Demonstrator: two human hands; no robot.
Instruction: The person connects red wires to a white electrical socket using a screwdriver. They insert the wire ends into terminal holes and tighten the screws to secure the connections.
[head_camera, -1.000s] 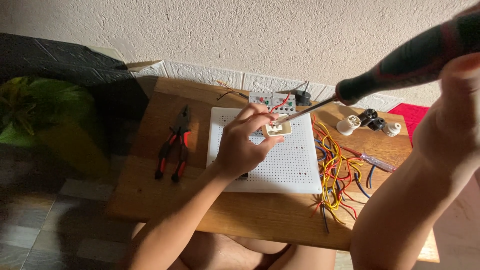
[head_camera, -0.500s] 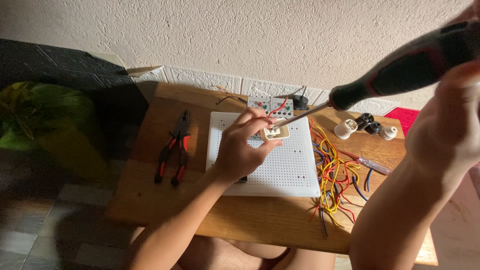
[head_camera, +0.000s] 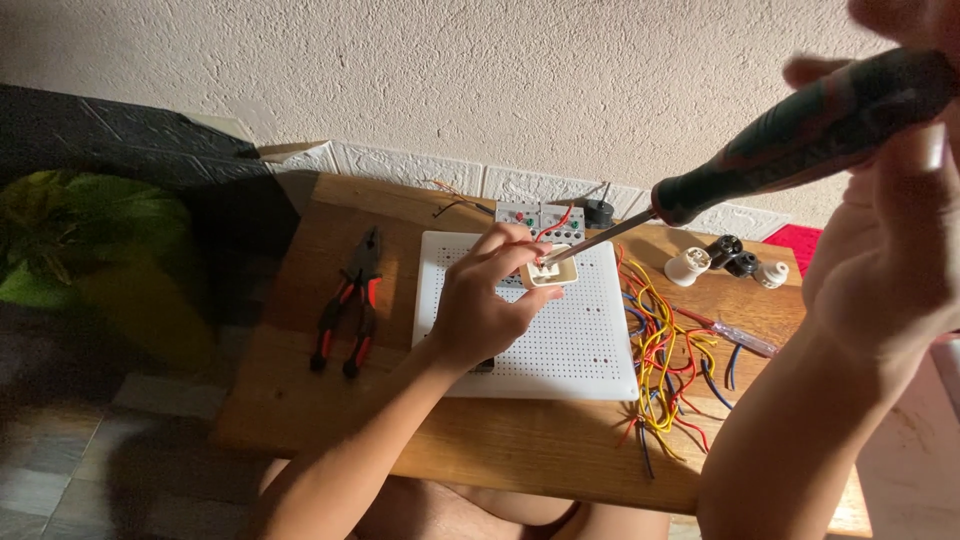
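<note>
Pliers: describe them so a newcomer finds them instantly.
Start at the wooden table and find the white perforated board in its middle. The pliers lie on bare wood left of it, apart from the left hand: the only tool with red-and-black handles there.

Table (head_camera: 330, 400): varnished wood with visible grain, a soft sheen in the sunlight. Perforated board (head_camera: 590, 345): white matt plastic, evenly holed. Small fitting (head_camera: 549, 272): cream plastic, smooth. Screwdriver (head_camera: 790, 140): dark rubbery-looking handle with red accents, slightly glossy; shaft of bright bare metal. Pliers (head_camera: 347, 305): dull metal head, red-and-black plastic grips. Wires (head_camera: 665, 355): smooth coloured plastic insulation. Wall (head_camera: 480, 80): rough matt plaster.
</note>
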